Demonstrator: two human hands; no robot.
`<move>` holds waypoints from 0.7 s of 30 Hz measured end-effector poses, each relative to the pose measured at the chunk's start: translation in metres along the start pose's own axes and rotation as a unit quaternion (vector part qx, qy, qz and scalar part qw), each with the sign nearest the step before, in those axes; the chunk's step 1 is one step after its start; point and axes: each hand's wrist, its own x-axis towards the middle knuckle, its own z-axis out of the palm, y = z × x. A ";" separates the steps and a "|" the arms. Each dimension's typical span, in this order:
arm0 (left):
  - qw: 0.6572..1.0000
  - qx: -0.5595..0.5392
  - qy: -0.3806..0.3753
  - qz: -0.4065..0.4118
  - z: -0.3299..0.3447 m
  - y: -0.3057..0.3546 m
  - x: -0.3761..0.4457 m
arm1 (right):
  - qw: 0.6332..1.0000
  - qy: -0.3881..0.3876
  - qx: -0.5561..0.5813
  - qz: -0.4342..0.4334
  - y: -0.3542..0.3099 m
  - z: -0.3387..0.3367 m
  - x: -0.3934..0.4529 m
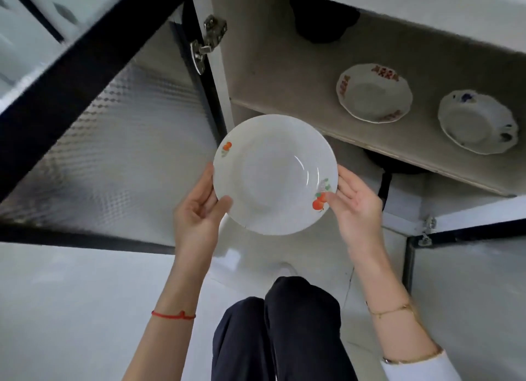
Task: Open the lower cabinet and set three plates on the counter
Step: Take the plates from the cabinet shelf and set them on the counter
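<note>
A white plate with small orange fruit prints is held in front of the open lower cabinet. My left hand grips its left rim with the thumb on top. On the right rim, my right hand holds with fingers spread. Two more plates rest on the cabinet shelf: one with red patterns and one with blue flowers. The counter is out of view.
The left cabinet door, with a black frame and textured glass, stands wide open. The right door is open too. A dark pot sits deep on the shelf, a dark pan below it. My legs are over the white floor.
</note>
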 end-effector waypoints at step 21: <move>0.999 -0.003 -0.014 -0.028 0.084 0.336 -0.148 | 0.999 -0.018 0.037 0.005 -0.336 -0.080 -0.129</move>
